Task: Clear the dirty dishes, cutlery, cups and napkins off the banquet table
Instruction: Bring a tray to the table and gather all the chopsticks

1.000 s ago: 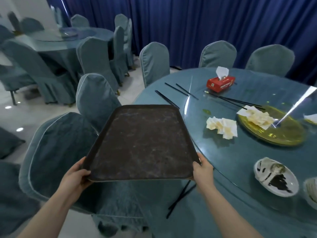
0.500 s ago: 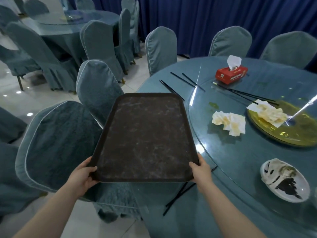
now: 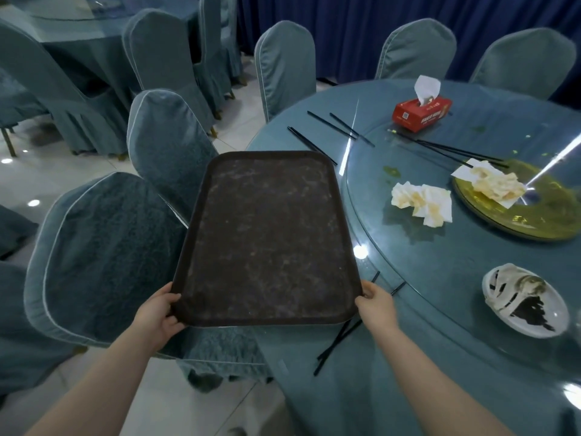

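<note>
I hold a dark brown serving tray (image 3: 267,240) with nothing on it by its near corners. My left hand (image 3: 158,313) grips the near left corner and my right hand (image 3: 375,305) grips the near right one. The tray's right side hangs over the edge of the round banquet table (image 3: 440,357). On the table lie crumpled stained napkins (image 3: 423,201), a yellow plate (image 3: 534,212) with more napkins (image 3: 492,184), a dirty white dish (image 3: 526,305) and several black chopsticks (image 3: 338,346).
A red tissue box (image 3: 421,113) stands at the far side on the glass turntable (image 3: 456,253). More chopsticks (image 3: 342,127) lie near the far rim. Teal-covered chairs (image 3: 103,256) crowd the table's left side, and another table (image 3: 103,23) stands at the back left.
The tray has come nearer to the table and its right side now overlaps the table edge. My view has tilted further down. Both hands keep their grip.
</note>
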The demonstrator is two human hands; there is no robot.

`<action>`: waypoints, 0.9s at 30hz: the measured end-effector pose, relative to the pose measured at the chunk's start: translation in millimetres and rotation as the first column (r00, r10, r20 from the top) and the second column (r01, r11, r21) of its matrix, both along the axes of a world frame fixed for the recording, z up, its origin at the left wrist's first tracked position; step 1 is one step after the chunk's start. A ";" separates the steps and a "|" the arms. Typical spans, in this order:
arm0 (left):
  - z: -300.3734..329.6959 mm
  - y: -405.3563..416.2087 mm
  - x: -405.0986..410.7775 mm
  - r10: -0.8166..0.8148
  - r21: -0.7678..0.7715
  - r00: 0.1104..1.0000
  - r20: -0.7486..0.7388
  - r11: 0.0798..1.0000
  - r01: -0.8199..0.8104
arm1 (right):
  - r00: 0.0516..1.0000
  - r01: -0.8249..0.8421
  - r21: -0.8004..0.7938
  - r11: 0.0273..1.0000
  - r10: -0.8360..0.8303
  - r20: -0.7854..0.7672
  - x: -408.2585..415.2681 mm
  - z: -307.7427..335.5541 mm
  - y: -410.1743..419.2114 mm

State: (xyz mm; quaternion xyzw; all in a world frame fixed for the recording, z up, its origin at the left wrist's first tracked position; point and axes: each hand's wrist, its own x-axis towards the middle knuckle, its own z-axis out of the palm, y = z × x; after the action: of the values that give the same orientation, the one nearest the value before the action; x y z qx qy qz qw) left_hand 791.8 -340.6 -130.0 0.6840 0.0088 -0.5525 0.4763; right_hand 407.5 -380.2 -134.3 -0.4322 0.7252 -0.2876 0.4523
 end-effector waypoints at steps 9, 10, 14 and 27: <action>-13.2 2.2 11.7 -0.113 0.000 0.991 0.068 0.994 0.114 | 0.847 -0.005 0.211 0.978 0.116 -0.519 34.3 -24.7 67.6; -12.2 2.3 10.9 -0.142 0.003 0.985 0.094 0.990 0.142 | 0.825 0.016 0.194 0.981 0.096 -0.557 35.7 -26.4 70.9; -10.3 5.2 6.3 -0.244 0.009 0.960 0.136 0.969 0.245 | 0.803 0.124 0.115 0.986 -0.031 -0.596 34.8 -25.7 80.2; -14.4 23.2 -13.9 -0.345 -0.024 0.906 0.244 0.932 0.361 | 0.855 0.331 0.157 0.931 -0.225 -0.468 1.9 -29.6 119.2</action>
State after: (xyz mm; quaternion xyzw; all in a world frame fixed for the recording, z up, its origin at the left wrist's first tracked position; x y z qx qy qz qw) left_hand 777.9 -317.4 -144.4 0.7183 -0.1906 -0.5443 0.3891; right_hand 409.4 -261.0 -163.9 -0.3204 0.8923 -0.1578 0.2763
